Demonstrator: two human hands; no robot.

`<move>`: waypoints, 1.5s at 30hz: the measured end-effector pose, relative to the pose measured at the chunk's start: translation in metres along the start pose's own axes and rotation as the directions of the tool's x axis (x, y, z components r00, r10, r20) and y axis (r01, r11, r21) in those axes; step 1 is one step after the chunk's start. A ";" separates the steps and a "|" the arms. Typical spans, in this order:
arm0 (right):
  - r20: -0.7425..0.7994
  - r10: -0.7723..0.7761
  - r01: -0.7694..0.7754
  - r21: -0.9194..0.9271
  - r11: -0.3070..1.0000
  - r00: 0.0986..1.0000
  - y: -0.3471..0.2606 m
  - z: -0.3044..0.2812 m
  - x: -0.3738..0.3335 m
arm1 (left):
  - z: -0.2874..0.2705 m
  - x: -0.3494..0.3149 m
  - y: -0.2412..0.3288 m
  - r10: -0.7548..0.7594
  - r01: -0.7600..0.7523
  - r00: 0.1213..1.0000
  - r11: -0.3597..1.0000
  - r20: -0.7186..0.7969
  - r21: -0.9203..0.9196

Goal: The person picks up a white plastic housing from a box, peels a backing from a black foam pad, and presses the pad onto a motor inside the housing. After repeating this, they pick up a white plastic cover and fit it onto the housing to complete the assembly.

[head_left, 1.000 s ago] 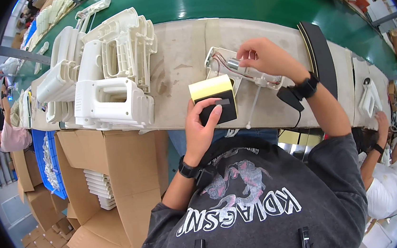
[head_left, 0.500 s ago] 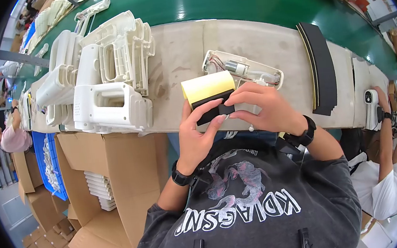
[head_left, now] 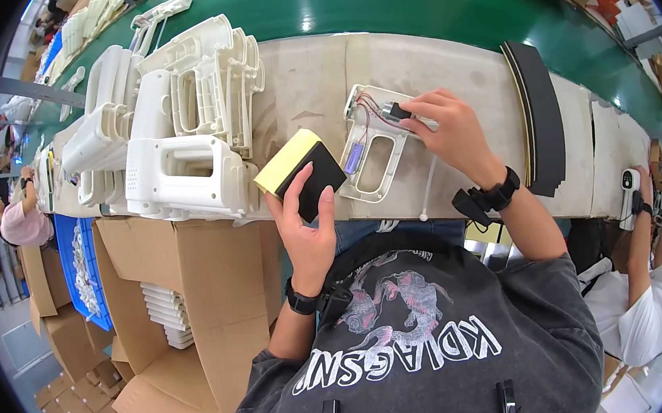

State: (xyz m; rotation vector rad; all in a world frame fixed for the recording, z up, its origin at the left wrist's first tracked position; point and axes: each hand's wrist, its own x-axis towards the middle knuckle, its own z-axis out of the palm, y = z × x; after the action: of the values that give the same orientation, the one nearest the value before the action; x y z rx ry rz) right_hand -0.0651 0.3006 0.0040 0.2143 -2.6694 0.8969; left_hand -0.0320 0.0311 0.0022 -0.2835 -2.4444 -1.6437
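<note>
I see bright, even overhead light and soft, short shadows on the bench (head_left: pixel 444 60). The centre is sharp. Fisheye bends the belt (head_left: pixel 407 0) edge; black vignette rings the frame, with detail smearing at the rim.

There is one view only, a fisheye camera on the person's head that looks steeply down and forward over the chest to the near edge of the bench (head_left: pixel 310 73). It is close: the left hand (head_left: pixel 306 233) and the right hand (head_left: pixel 452 135) come in from the lower edge and fill the middle, and the far edge of the bench bends toward the top rim. At the left and right rims the view reaches the floor and other workers beside the bench.
</note>
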 end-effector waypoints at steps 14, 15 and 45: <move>0.015 -0.117 0.105 0.335 0.936 0.993 -0.058 -0.019 -0.008 | -0.007 0.003 0.011 -0.095 0.160 0.973 0.934 0.208 -0.319; 0.038 -0.200 0.177 0.324 0.929 0.979 -0.065 -0.018 -0.008 | -0.002 0.002 0.013 -0.127 0.222 0.964 0.867 0.233 -0.447; 0.240 -0.254 0.145 0.394 0.907 0.937 -0.028 0.030 0.013 | -0.047 -0.015 -0.010 -0.218 0.515 0.834 0.635 0.507 -0.575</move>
State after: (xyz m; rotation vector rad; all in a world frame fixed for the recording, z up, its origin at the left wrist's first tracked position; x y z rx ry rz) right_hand -0.0779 0.2594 0.0018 0.7486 -2.6329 1.3879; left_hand -0.0177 -0.0169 0.0068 -0.2136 -2.0707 -2.9550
